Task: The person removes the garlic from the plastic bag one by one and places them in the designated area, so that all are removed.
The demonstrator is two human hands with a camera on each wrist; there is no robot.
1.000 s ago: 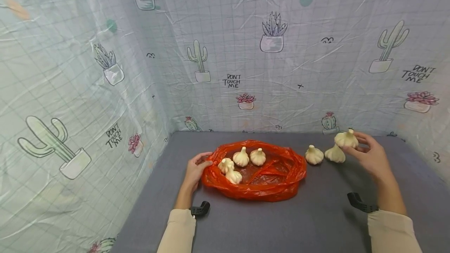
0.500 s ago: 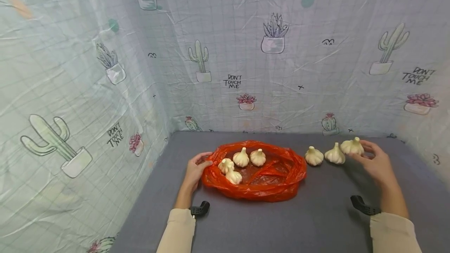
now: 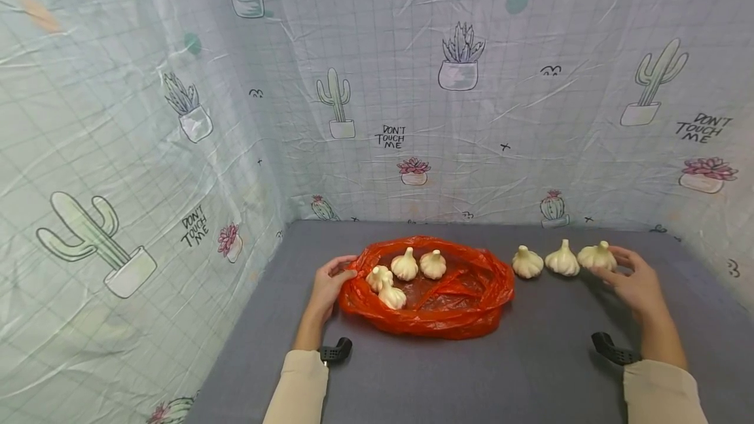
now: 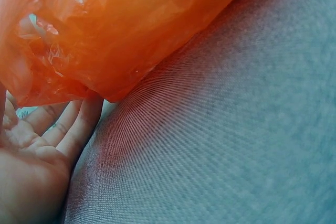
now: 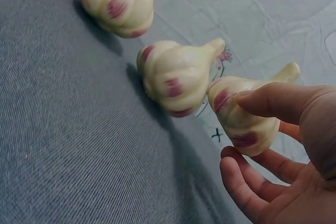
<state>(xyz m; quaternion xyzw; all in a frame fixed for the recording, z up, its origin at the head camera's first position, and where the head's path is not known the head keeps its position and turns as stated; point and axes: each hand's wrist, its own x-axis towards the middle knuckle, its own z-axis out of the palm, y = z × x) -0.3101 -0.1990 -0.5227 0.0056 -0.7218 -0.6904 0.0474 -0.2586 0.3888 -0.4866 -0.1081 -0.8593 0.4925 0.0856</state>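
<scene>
My right hand (image 3: 636, 283) pinches a cream garlic bulb (image 5: 244, 116) with purple patches, thumb on its near side and fingers on the far side. Its stem points up, and it is at the right end of a row. Beside it stand a second garlic bulb (image 3: 562, 259) and a third garlic bulb (image 3: 527, 262). The left hand (image 3: 326, 288) grips the left rim of a red plastic bag (image 3: 427, 326), thumb over the edge. Inside the opened bag sit several more garlic bulbs (image 3: 404, 265), gathered at its left and back.
A grey cloth-covered table (image 3: 471, 378) lies under everything. Behind it and to the left hang curtains (image 3: 377, 84) printed with cacti. Each wrist carries a black camera mount (image 3: 612, 349).
My right hand has lowered the garlic bulb and shifted it a little to the right, into line with the other two. The left hand and the bag have stayed put.
</scene>
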